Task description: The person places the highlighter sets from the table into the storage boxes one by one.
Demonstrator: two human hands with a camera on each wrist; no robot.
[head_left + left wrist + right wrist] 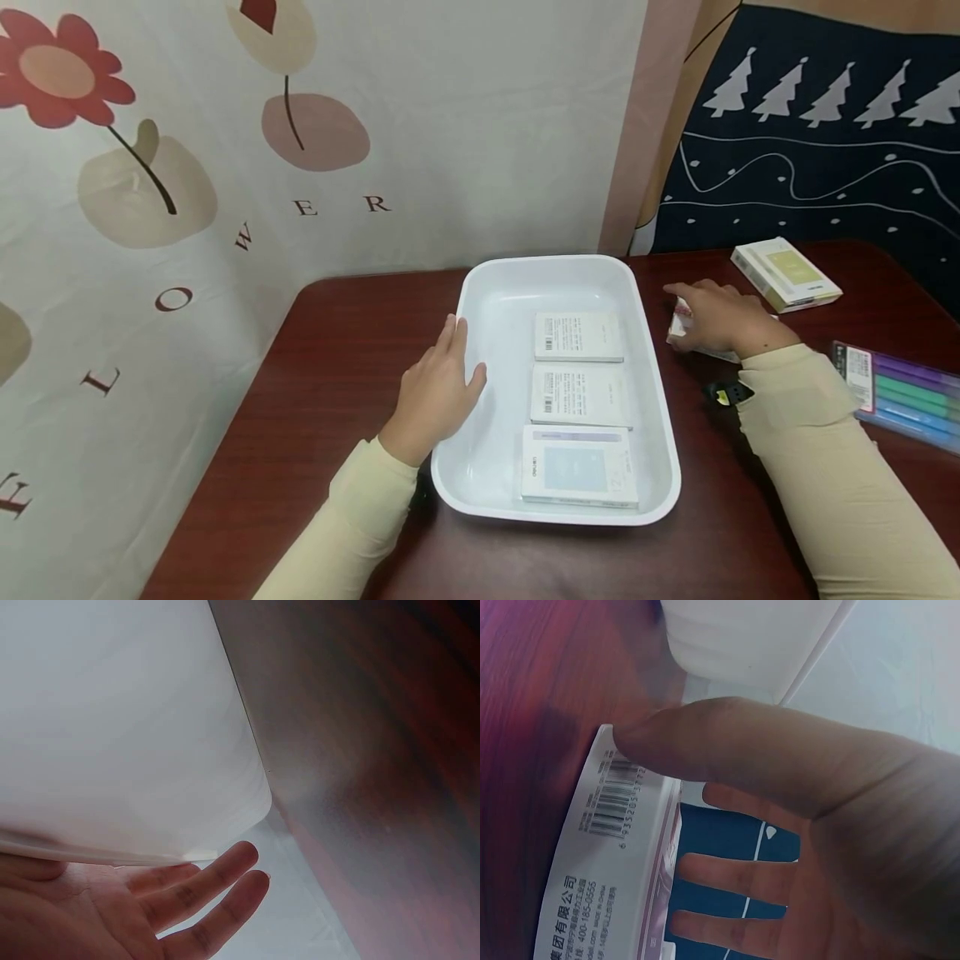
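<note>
My left hand [438, 387] is at the left rim of a white plastic tray [480, 271], its fingers extended and the thumb over the inside. In the left wrist view, the fingers [202, 892] lie loosely spread below the tray wall [135, 750]. To the right of the tray, my right hand [720, 317] spreads over a small white box with pink edging [680, 321], partly hidden under it. The right wrist view shows the thumb at a corner of this box [607, 817], near its barcode, with the other fingers straight along the far side.
Inside the tray lie three white boxes, the back [579, 336], middle [581, 394] and front one [577, 467], in a column. A yellow-and-white box [787, 273] sits at the table's back right. A clear pack of purple, green and blue pens [911, 392] lies beside the right forearm.
</note>
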